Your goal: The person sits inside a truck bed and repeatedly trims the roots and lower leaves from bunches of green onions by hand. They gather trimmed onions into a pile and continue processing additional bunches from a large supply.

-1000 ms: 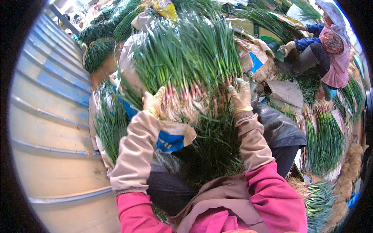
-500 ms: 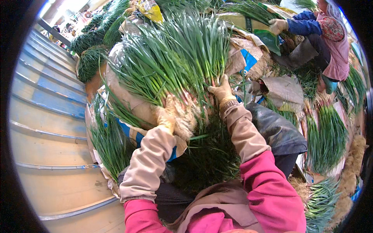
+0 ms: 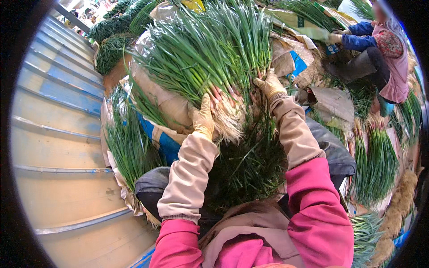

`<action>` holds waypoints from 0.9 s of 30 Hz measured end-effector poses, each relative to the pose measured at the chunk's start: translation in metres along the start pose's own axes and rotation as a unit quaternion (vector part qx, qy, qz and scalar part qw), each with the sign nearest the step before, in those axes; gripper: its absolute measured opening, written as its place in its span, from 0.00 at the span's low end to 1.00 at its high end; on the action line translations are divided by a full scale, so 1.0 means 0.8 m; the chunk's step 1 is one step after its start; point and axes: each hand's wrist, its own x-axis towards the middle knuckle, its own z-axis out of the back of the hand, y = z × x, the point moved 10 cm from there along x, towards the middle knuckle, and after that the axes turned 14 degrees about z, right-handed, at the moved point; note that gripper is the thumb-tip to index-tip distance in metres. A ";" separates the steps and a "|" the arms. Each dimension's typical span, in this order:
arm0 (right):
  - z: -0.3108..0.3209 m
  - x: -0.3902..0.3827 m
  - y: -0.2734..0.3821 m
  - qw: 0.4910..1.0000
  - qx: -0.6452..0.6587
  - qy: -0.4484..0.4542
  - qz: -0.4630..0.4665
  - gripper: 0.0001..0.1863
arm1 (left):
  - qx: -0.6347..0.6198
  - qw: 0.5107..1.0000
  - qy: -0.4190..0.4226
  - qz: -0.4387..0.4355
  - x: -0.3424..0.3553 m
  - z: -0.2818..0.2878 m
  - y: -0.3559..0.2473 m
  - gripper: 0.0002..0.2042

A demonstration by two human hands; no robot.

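A broad, fanned bunch of green onions (image 3: 210, 53) lies in front of me, leaves pointing away and pale roots (image 3: 229, 118) toward me. Its stems are reddish at the base. My left hand (image 3: 203, 118), in a pale glove, grips the left side of the bunch beside the roots, thumb on top. Gloved as well, my right hand (image 3: 269, 85) is closed on the right-hand stems near their bases. The undersides of both hands' fingers are hidden. Beneath the leaves is a brown sack-like wrapping (image 3: 167, 109).
Loose green trimmings (image 3: 250, 169) lie between my knees. A ribbed metal wall (image 3: 58, 147) runs along the left. More onion bundles (image 3: 377, 165) lie at the right, others (image 3: 127, 138) by the left wall. A co-worker (image 3: 380, 53) sits at the far right, hands on a package.
Both my hands still hold the onions; the roots on the left look more gathered together. The view has shifted slightly. The co-worker's hands have moved lower, and a pale blurred object shows beside them.
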 end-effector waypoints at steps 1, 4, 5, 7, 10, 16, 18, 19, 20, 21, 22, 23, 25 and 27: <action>0.005 -0.007 0.003 0.999 -0.044 -0.007 -0.012 0.51 | -0.024 0.999 0.027 0.008 -0.009 0.000 -0.006 0.28; 0.036 -0.041 0.104 0.976 -0.215 0.002 0.020 0.45 | 0.002 0.999 0.011 0.046 -0.027 0.019 -0.012 0.30; 0.049 -0.051 0.125 0.951 -0.273 -0.105 0.095 0.39 | 0.014 0.998 -0.012 0.063 -0.040 0.014 -0.017 0.23; 0.039 -0.071 0.193 0.936 -0.221 -0.155 0.227 0.23 | 0.005 0.996 -0.048 0.072 -0.032 0.046 0.005 0.23; -0.015 -0.066 0.205 0.966 -0.112 -0.094 0.213 0.13 | 0.164 0.982 -0.096 0.013 -0.059 0.040 -0.007 0.23; -0.027 -0.038 0.192 0.981 -0.060 -0.026 0.181 0.12 | 0.275 0.937 -0.123 -0.176 -0.139 0.024 -0.046 0.17; 0.024 -0.055 0.200 0.972 0.128 -0.106 0.166 0.09 | 0.151 0.983 -0.059 -0.090 -0.135 0.030 -0.022 0.14; 0.011 -0.081 0.196 0.959 0.269 -0.051 0.067 0.08 | 0.079 0.997 0.000 -0.013 -0.138 0.022 -0.010 0.13; -0.005 -0.110 0.191 0.917 0.397 -0.003 -0.036 0.08 | 0.004 0.996 0.066 0.062 -0.146 0.000 -0.001 0.11; -0.024 -0.124 0.193 0.912 0.408 0.034 0.009 0.08 | -0.032 0.989 0.089 0.116 -0.150 -0.012 0.010 0.09; -0.044 -0.140 0.194 0.904 0.419 0.071 0.054 0.08 | -0.054 0.982 0.128 0.124 -0.143 -0.017 0.037 0.10; -0.056 -0.170 0.211 0.869 0.480 0.111 0.039 0.09 | -0.076 0.973 0.168 0.139 -0.137 -0.022 0.068 0.13; -0.077 -0.197 0.176 0.851 0.508 0.129 -0.038 0.08 | -0.176 0.913 0.192 0.313 -0.176 -0.043 0.088 0.14; -0.092 -0.202 0.170 0.806 0.577 0.107 -0.073 0.08 | -0.155 0.924 0.168 0.307 -0.181 -0.033 0.092 0.12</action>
